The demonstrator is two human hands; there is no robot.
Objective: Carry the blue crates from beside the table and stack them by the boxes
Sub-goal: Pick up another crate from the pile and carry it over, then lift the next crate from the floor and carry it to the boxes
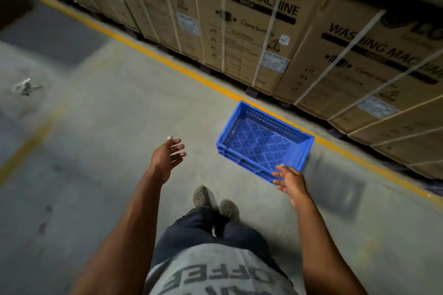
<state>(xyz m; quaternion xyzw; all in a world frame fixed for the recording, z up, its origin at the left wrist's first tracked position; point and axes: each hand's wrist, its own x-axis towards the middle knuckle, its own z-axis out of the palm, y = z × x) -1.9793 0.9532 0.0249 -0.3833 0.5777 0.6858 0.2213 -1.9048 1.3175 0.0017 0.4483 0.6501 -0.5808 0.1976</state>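
Note:
A blue plastic crate (263, 139) with a perforated floor sits empty on the concrete, partly on the yellow floor line, just in front of the tall cardboard washing machine boxes (247, 31). My right hand (291, 181) hovers over the crate's near corner with fingers loosely spread; it holds nothing, and I cannot tell whether it touches the rim. My left hand (167, 158) is raised to the left of the crate, fingers relaxed and apart, also holding nothing.
A yellow line (167, 62) runs along the floor in front of the row of boxes. A crumpled piece of clear plastic (24, 87) lies on the floor at far left. My feet (213, 202) stand on the concrete just behind the crate.

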